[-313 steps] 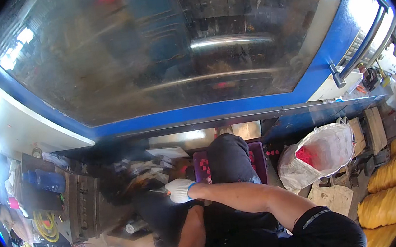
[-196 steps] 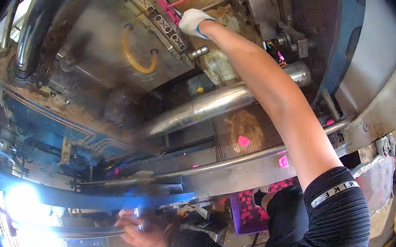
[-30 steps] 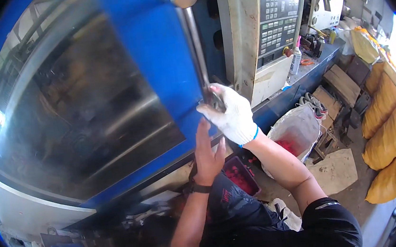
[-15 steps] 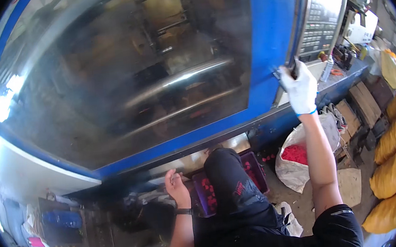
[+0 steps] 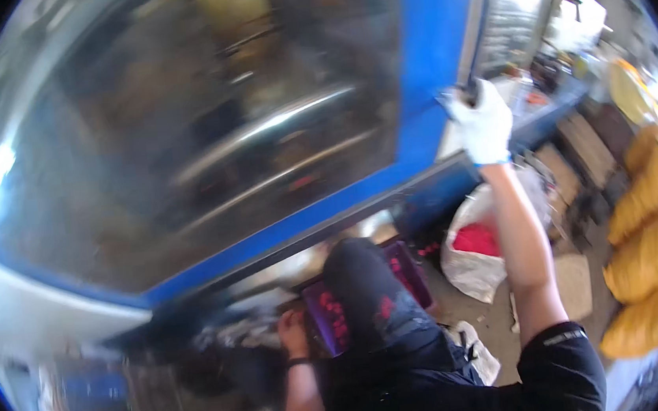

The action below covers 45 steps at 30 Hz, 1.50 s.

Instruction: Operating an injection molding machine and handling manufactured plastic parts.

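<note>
Our right hand [image 5: 483, 123], in a white glove, reaches up and its fingers curl tight around the metal handle [image 5: 478, 25] on the blue door [image 5: 434, 61]. The handle runs upward from the fist, along the door's right edge. Our bare left hand [image 5: 292, 332] hangs low beside our knee, at the near edge of a dark crate [image 5: 332, 320] of pink parts; we cannot tell how its fingers are set. Below the right forearm sits a white bag [image 5: 469, 263] with red pieces.

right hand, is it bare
No, the right hand wears a white glove and grips the door handle.
</note>
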Tool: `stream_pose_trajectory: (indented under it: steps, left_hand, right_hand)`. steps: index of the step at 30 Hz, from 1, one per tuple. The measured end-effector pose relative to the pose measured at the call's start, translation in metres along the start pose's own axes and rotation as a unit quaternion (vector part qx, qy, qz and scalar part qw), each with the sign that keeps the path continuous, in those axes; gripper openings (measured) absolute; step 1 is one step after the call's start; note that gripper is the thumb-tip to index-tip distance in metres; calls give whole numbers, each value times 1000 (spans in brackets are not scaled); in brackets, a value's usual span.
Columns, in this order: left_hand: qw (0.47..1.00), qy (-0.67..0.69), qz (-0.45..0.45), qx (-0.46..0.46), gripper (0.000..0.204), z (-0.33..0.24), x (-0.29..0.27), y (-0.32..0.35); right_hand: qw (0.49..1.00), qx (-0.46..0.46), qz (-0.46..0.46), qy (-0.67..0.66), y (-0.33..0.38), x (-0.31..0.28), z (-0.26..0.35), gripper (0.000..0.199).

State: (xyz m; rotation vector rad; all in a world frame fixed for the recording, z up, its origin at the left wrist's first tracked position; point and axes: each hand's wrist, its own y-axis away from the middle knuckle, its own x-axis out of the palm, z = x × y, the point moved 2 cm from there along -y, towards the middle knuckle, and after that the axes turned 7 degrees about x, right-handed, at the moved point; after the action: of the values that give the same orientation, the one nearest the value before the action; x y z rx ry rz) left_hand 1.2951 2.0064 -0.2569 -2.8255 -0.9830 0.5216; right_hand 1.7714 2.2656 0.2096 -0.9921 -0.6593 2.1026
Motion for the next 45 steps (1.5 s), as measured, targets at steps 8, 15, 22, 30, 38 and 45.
stream_pose_trajectory:
  steps: [8,15,22,30,38,45]
  left_hand:
    - [965,-144,197,91,28,13,26,-5]
    - [965,50,243,-89,21,2,55,-6]
    - [962,-134,221,89,21,15,52,-4]
    - [963,-120,219,105,16,38,48,-8]
    - [954,-87,272,94,19,26,54,-7]
    - [943,-91,299,120,19,36,51,-6]
  right_hand:
    - [999,26,-22,-27,-5,3,-21,38]
    - [998,47,-28,-29,-8,-13,-41,37]
    - [998,43,-31,-37,-8,0,-38,39]
    - [997,34,-29,-55,-8,4,-32,38]
    - [997,34,-44,-48,-9,4,-39,34]
    - [996,74,11,-48,-10,0,-34,40]
